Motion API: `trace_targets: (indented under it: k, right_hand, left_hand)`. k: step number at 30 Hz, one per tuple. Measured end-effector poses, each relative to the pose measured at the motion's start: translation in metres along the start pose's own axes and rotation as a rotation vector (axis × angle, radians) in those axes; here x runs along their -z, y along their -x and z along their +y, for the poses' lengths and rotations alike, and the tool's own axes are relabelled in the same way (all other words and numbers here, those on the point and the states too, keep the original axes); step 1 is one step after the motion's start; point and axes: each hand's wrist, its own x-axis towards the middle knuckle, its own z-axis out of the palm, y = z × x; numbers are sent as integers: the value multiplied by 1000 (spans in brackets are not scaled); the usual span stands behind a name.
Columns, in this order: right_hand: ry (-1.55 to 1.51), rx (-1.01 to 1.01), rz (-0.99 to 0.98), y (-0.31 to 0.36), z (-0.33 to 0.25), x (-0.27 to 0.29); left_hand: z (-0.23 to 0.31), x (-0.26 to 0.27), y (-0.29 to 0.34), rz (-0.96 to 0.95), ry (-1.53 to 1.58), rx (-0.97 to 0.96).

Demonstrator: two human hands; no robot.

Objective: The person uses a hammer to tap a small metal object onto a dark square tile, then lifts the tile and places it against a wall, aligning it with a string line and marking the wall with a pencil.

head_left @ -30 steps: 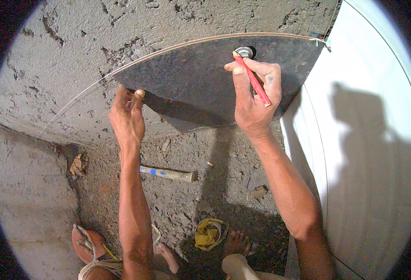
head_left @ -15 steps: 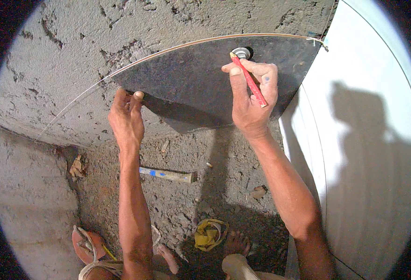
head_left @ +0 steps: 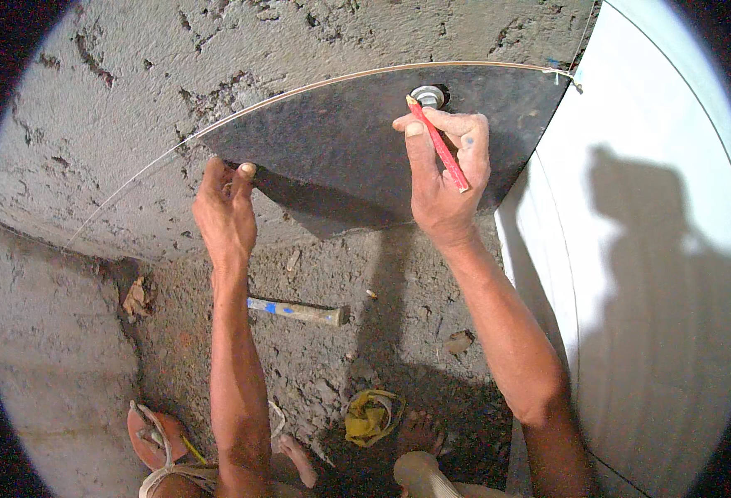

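Observation:
A dark grey tile (head_left: 332, 133) leans against the rough cement wall, its upper edge along a taut string line. My left hand (head_left: 227, 199) pinches the tile's left edge between thumb and fingers. In my right hand (head_left: 453, 166) is a red carpenter's pencil (head_left: 442, 148), its tip at the lower left rim of a round hole. Inside that hole a pale pipe fitting (head_left: 428, 96) shows, with a dark gap at its right side. The tile's lower part lies in shadow, and my left fingertips behind its edge are partly hidden.
White wall panels (head_left: 623, 108) stand at the right, meeting the tile. A tool handle with blue marks (head_left: 299, 310) lies on the rough dirt floor. Nearer are a yellow bag (head_left: 370, 419) and an orange container (head_left: 156, 436) with a tool in it. My bare feet are close by.
The pencil tip and my right hand have shifted very slightly left and down along the hole's rim. My left hand keeps its place on the tile.

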Motion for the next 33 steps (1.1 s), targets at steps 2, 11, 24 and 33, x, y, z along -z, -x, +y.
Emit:
trace_targets:
  k: [2,11,24,33]
  right_hand:
    - [27,2,-11,0,-1,0]
    - [-39,-5,16,-3,-4,-1]
    - [30,-20,28,4,2,1]
    - [97,55,26,19,11,7]
  left_hand:
    - [-4,0,-2,-9,-39,-11]
    - [-5,0,-2,20,-89,1]
    - [-8,0,-2,8,-46,-8]
    - [-5,-1,-1,10,-5,-54]
